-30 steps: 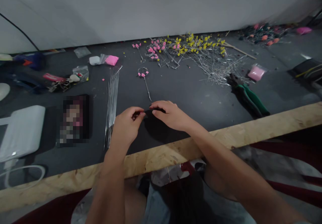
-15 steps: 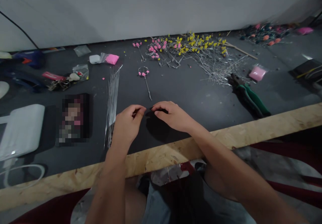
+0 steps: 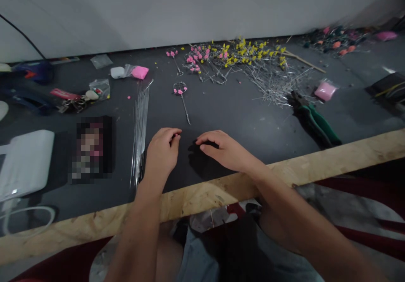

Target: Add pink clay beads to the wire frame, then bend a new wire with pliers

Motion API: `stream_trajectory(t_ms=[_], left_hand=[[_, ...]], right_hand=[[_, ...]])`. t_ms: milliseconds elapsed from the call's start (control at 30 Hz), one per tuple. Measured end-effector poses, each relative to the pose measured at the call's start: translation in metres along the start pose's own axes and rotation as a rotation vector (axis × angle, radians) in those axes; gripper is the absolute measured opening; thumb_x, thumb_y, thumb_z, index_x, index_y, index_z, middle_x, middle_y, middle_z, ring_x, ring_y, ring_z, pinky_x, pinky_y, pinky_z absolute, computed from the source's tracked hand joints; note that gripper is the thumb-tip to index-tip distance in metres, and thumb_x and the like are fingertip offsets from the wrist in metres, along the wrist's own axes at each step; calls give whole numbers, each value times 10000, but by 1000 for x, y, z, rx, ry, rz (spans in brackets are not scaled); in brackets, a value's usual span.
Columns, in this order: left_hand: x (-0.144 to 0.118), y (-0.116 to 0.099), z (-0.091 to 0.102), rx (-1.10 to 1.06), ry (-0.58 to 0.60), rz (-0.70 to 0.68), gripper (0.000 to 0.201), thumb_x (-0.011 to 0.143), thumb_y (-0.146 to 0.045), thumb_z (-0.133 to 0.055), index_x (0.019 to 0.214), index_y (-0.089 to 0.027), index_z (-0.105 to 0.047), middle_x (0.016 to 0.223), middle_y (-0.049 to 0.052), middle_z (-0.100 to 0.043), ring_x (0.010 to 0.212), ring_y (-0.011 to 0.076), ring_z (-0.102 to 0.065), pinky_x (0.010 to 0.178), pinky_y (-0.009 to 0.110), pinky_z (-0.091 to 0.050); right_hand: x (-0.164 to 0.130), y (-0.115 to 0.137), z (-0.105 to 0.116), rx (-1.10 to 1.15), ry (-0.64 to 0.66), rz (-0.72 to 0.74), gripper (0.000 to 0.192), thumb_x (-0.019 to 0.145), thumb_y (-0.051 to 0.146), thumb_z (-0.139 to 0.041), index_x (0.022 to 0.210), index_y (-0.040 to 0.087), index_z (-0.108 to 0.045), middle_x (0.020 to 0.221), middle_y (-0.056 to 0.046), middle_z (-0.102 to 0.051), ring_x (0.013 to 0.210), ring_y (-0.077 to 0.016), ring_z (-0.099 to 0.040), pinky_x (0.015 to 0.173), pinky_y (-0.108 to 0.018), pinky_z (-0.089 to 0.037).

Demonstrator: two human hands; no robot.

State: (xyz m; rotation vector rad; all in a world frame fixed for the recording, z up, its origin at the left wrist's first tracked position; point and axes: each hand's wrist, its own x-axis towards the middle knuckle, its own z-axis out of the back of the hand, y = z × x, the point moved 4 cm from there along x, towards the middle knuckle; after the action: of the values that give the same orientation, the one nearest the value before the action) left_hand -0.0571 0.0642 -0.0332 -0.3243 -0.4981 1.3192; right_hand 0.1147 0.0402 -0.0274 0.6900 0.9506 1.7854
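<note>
My left hand (image 3: 163,153) is closed in a pinch near the table's front edge, with a small bit of pink clay (image 3: 176,135) showing between thumb and fingers. To its right, my right hand (image 3: 223,150) hovers over the dark table, thumb apart from the curled fingers and nothing visible in them. Just beyond both hands lies a twisted wire stem (image 3: 184,107) topped by a wire loop with pink blobs. A bundle of straight wires (image 3: 141,132) lies close beside my left hand.
Behind are pink-tipped wire stems (image 3: 198,58), yellow-tipped stems (image 3: 253,54) and loose wires (image 3: 275,85). Green-handled pliers (image 3: 316,121) lie right, near a pink clay packet (image 3: 325,90). Another pink packet (image 3: 139,72), keys (image 3: 74,103) and a white charger (image 3: 28,164) are left.
My hands have moved apart, the right one shifting right and its thumb and fingers parting. The pink bit has come into sight in my left hand.
</note>
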Motion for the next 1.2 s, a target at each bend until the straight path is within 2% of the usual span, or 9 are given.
stream_trajectory(t_ms=[100, 200, 400, 467, 600, 700, 833, 1033, 1200], left_hand=[[1, -1, -3, 85, -18, -55, 225, 857, -195, -444, 977, -159, -631, 1040, 78, -634, 1008, 219, -552, 908, 372, -416], [-4, -2, -2, 100, 24, -79, 233, 860, -226, -457, 1011, -158, -621, 1088, 86, -626, 1037, 229, -542, 928, 392, -405], [-17, 10, 12, -26, 60, 73, 363, 839, -300, -507, 1196, -238, -531, 1278, 46, -535, 1037, 188, -563, 782, 294, -491], [-19, 16, 17, 28, 33, 77, 374, 841, -326, -507, 1199, -223, -535, 1263, 56, -548, 1071, 200, -550, 842, 314, -475], [-22, 22, 16, 266, 17, 79, 406, 849, -408, -486, 1187, -199, -569, 1279, 83, -543, 1204, 275, -444, 1009, 438, -347], [-27, 17, 12, 419, 50, 105, 457, 863, -476, -432, 1241, -244, -542, 1382, 82, -442, 1295, 333, -311, 1015, 505, -307], [-28, 5, 8, 511, 87, 110, 485, 879, -504, -378, 1299, -287, -486, 1454, 92, -327, 1336, 351, -219, 1021, 543, -259], [-19, 0, 4, 532, 125, 128, 493, 894, -497, -330, 1327, -294, -448, 1459, 96, -316, 1341, 342, -220, 1039, 551, -220], [-35, -4, 9, 576, 160, 143, 481, 908, -452, -317, 1343, -280, -428, 1450, 93, -337, 1346, 348, -204, 1034, 554, -229]], right_hand=[[0, 0, 0, 3, -3, 17, 182, 861, 224, -494, 973, 228, -637, 1066, -1, -659, 1055, -153, -534, 960, -328, -364], [0, 0, 0, -1, -4, 18, 181, 862, 225, -494, 972, 235, -638, 1066, -1, -659, 1049, -156, -539, 954, -336, -371], [1, -2, 0, -7, -6, 28, 173, 862, 235, -499, 960, 236, -641, 1070, -4, -659, 1043, -164, -539, 955, -356, -367], [1, -2, 0, -3, -6, 31, 174, 863, 240, -498, 964, 237, -640, 1069, -3, -659, 1045, -163, -536, 961, -359, -363], [1, -2, 0, -5, -10, 33, 170, 865, 244, -496, 957, 237, -638, 1065, -1, -660, 1038, -161, -539, 957, -355, -365], [2, -2, -1, -14, -11, 40, 166, 863, 244, -496, 947, 239, -639, 1058, 0, -661, 1032, -164, -542, 951, -357, -367], [2, -2, -1, -19, -9, 37, 167, 862, 241, -495, 947, 242, -639, 1062, 5, -661, 1036, -167, -541, 950, -361, -363], [3, -1, -2, -33, -10, 36, 160, 859, 243, -501, 933, 241, -642, 1042, 6, -669, 1029, -170, -544, 943, -360, -361], [3, -1, -2, -37, -16, 49, 158, 861, 231, -498, 928, 234, -641, 1032, 5, -674, 1004, -159, -557, 943, -351, -359]])
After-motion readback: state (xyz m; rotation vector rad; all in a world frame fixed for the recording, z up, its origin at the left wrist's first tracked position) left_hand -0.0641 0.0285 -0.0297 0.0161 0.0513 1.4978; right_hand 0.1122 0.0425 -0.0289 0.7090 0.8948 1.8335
